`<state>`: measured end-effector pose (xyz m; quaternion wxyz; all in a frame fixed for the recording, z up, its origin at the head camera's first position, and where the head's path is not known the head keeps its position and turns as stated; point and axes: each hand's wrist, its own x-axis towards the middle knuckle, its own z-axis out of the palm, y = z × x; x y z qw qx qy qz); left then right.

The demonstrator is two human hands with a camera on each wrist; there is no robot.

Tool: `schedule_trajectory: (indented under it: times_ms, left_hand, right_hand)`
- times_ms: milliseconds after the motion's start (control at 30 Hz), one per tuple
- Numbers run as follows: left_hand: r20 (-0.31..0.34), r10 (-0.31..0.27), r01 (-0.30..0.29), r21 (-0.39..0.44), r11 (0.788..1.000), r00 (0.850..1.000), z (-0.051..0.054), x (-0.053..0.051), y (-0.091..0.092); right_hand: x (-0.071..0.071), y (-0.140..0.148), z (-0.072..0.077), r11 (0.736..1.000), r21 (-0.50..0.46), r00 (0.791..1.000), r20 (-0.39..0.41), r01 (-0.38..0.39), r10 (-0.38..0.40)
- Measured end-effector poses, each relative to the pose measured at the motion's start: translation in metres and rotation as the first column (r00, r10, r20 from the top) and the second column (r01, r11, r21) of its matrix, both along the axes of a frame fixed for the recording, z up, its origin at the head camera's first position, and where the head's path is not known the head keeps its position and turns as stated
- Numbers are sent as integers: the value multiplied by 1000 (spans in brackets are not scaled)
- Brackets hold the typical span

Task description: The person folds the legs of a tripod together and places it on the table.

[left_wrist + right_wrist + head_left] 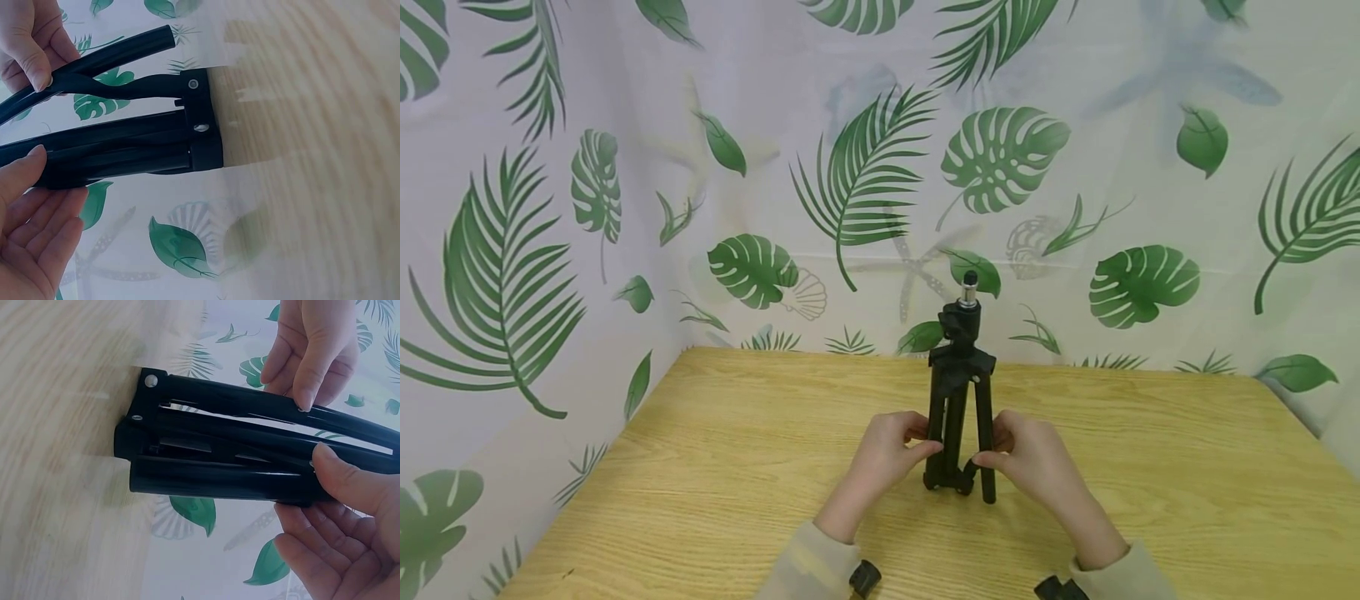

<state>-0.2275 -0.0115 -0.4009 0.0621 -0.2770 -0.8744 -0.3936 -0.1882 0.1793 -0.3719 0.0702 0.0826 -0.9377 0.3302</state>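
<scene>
A black tripod (961, 367) stands upright on the wooden table, its legs mostly folded together and a silver post with a black tip on top. My left hand (891, 450) pinches the left leg low down, between thumb and fingers. On the other side my right hand (1033, 454) pinches the right leg, which leans slightly outward from the others. In the left wrist view, that leg's free end (164, 41) sits apart from the bottom hub (203, 119), joined to it by a brace (140, 85). Seen from the right wrist, the right thumb (350, 481) lies across the leg.
The wooden table (737, 467) spreads out around the tripod. A white cloth with green leaf prints (865, 192) hangs behind the table and along its left side. Black wrist devices (865, 577) show at both sleeves.
</scene>
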Motion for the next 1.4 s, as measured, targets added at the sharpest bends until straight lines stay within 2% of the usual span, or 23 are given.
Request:
schedule_trajectory:
  times_ms: [300, 1400]
  left_hand:
    - [-12, -10, 10, 10, 1000, 1000, -1, -1, -1]
    - [3, -12, 12, 4, 1000, 1000, 1, 1, 0]
  right_hand:
    - [0, -2, -2, 1000, 13, 1000, 11, 13, -13]
    - [-1, -11, -6, 999, -2, 996, -78, 50, -50]
